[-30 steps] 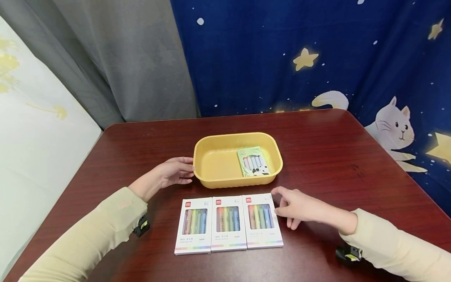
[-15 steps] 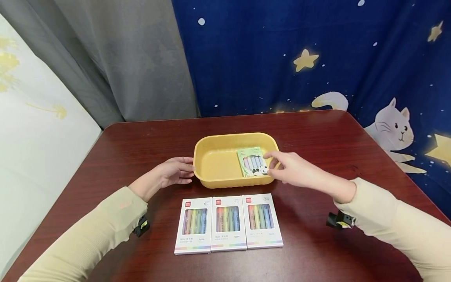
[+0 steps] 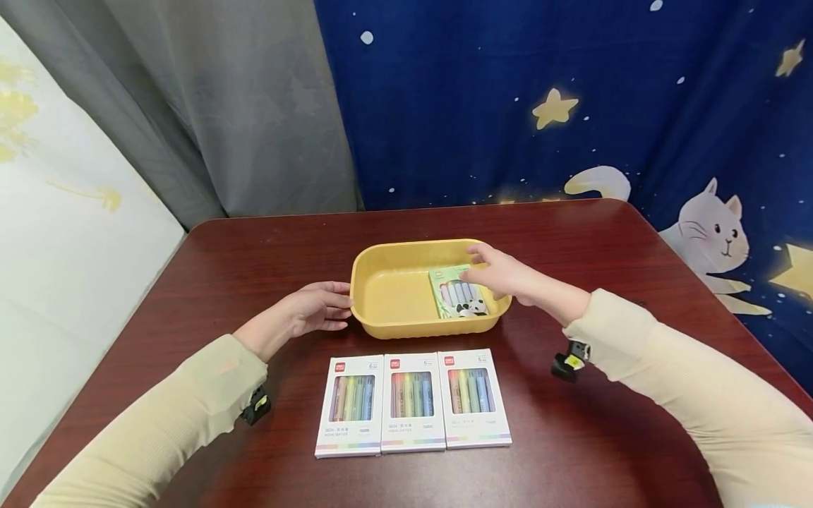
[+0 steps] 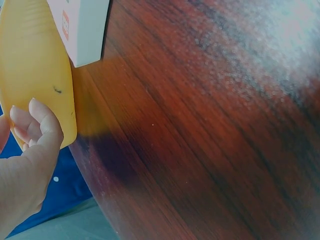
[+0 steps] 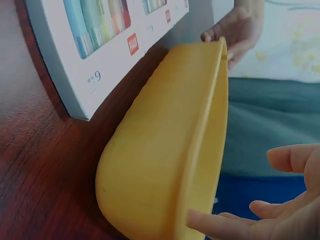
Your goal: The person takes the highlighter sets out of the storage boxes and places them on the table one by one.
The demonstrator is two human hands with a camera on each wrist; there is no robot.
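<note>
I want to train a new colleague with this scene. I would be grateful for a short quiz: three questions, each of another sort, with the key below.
1. How many white highlighter boxes lie on the table?
2. True or false: the green panda box lies inside the yellow tray.
3. In the head view, where is the right hand?
a) on the middle white box
b) at the tray's right end
c) at the tray's left end

Key: 1. three; 2. true; 3. b

Cream long sleeves (image 3: 171, 416), black wrist cameras (image 3: 254, 408), yellow marks (image 3: 574, 362)
</note>
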